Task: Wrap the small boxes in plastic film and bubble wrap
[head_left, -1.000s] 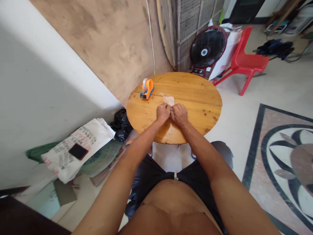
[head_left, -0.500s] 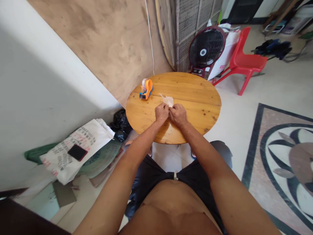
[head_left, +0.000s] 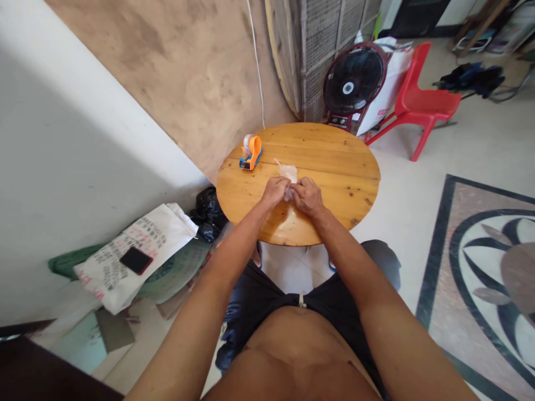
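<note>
Over the middle of the round wooden table (head_left: 334, 150), both my hands close on a small, thin, whitish translucent sheet (head_left: 288, 171) that looks like plastic or a bag. My left hand (head_left: 276, 191) pinches its left side. Opposite it, my right hand (head_left: 307, 195) grips the right side, the fingertips of both hands nearly meeting. Part of the sheet sticks out beyond my fingers and a crumpled bit shows between them. To the left and farther back stands an orange and blue tape dispenser (head_left: 251, 152) with a roll of clear tape.
Behind the table are a dark red fan (head_left: 355, 81) and a red plastic chair (head_left: 430, 100). At the left, a phone (head_left: 136, 260) lies on a white printed sack (head_left: 167, 228), beside a black plastic bag (head_left: 209, 214). A plywood board (head_left: 188, 72) leans at the wall.
My left hand has shifted slightly left, opening a small gap between the hands where crumpled sheet now shows. My right hand keeps its grip. The dispenser stays in place.
</note>
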### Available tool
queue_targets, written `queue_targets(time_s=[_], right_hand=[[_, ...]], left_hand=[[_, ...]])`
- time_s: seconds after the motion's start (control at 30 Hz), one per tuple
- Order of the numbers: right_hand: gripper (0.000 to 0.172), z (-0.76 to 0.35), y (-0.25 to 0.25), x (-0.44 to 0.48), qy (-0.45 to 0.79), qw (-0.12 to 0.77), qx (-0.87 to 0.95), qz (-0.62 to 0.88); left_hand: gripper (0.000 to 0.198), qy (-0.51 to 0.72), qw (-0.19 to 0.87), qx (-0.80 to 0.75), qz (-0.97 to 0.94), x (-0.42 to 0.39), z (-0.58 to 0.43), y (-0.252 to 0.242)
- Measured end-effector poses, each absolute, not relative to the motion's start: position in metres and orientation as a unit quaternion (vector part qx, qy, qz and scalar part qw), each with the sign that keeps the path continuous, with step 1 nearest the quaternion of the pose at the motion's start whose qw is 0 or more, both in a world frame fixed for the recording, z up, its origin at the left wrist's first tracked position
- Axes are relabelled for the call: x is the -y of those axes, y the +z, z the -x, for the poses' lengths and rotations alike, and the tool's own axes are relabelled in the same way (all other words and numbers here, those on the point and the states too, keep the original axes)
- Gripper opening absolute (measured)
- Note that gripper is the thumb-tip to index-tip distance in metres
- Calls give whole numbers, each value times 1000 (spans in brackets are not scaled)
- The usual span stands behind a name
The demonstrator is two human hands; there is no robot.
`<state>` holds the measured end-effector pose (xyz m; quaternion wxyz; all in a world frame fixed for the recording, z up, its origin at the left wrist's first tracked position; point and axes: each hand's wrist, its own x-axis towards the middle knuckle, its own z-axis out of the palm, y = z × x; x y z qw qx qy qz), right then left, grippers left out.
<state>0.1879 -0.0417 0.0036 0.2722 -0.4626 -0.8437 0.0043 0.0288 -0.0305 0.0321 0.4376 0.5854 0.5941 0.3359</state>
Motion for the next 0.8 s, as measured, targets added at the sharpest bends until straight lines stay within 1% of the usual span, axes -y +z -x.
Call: queue_targets(time_s=[0.17, 0.27, 0.37, 0.43, 0.53, 0.6, 0.7, 0.8], right_hand=[[29, -192, -2, 40, 56, 304, 829, 466], [28, -190, -2, 40, 53, 308, 823, 475], [26, -188, 0, 41, 41, 303, 818, 487], [26, -188, 0, 41, 42, 307, 813, 493], [26, -189, -2, 39, 71, 330, 798, 500], [25, -192, -5, 37, 109, 355, 786, 495], [26, -199, -8, 33, 177, 381, 770, 480], [28, -205, -7, 30, 238, 371, 760, 478]], left_hand=[[26, 339, 473, -563, -587, 27, -28, 25], [21, 342, 476, -544, -600, 25, -28, 23], [21, 335, 474, -533, -616, 26, -27, 24], [24, 312, 430, -548, -647, 30, -28, 26], [31, 264, 292, -597, -699, 44, -34, 26], [37, 259, 216, -612, -715, 55, -40, 23], [42, 276, 154, -609, -727, 68, -48, 13], [45, 296, 127, -609, -725, 75, -51, 3]])
